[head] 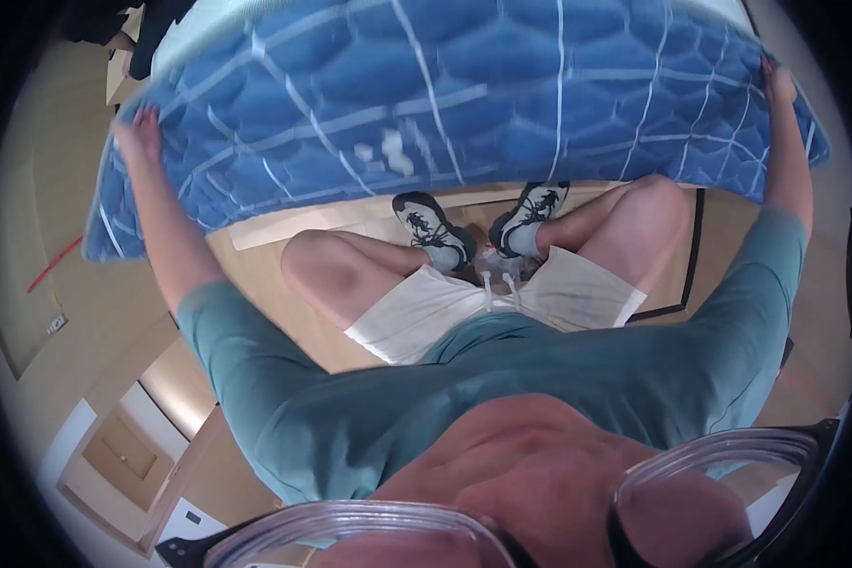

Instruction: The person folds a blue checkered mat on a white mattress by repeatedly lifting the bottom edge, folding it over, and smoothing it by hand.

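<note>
A blue quilted cloth with white grid lines (497,106), like a padded bed cover, spans the top of the view in front of me. My left hand (140,135) grips its edge at the left, arm stretched out. At the right, my right hand (779,82) holds the opposite side near a corner. The cloth hangs between both hands, its lower edge above my shoes. A pale surface (213,21), perhaps a mattress, shows behind the cloth's top edge. Part of my fingers is hidden by the cloth or blurred.
My bent legs and laced shoes (433,231) are just below the cloth. A crumpled clear plastic thing (504,266) lies between them. Another person's arm (121,41) shows at the top left, beside a cardboard-coloured object (122,78). A red strip (55,265) is at the left.
</note>
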Motion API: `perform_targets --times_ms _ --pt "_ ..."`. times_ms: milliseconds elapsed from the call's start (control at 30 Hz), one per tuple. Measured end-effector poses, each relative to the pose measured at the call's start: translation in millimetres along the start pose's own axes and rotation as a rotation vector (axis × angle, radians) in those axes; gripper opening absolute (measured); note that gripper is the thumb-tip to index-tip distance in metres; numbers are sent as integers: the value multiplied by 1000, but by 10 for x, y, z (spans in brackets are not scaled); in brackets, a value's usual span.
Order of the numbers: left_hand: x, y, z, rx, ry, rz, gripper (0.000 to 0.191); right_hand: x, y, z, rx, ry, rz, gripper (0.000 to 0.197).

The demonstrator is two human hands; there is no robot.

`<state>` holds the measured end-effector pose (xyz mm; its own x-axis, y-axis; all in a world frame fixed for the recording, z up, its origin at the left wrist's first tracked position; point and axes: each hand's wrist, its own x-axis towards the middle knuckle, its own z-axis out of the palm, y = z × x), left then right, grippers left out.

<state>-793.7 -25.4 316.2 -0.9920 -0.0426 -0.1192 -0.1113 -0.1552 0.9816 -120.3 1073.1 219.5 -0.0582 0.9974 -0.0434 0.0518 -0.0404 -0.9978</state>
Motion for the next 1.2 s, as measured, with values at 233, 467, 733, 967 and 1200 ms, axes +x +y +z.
perform_targets --times_ms 233,467,733,967,1200 --pt "-1176 -2404 1142 1348 -218 545 63 -2084 1247 1135 -759 -318 -610 53" --pt "-1897 -2658 471 1598 -232 536 60 -4613 1355 1691 -1161 -704 -1021 61" --pt "-1449 -2509 -612 1672 549 410 71 -5029 1351 1713 -1220 -552 -906 64" --pt "-1038 -2512 -2773 802 874 -415 73 -5907 1594 1994 -1260 -699 -978 61" --pt "-978 -2747 -3325 282 829 -274 36 -5687 1675 2083 -1290 -705 -1023 59"
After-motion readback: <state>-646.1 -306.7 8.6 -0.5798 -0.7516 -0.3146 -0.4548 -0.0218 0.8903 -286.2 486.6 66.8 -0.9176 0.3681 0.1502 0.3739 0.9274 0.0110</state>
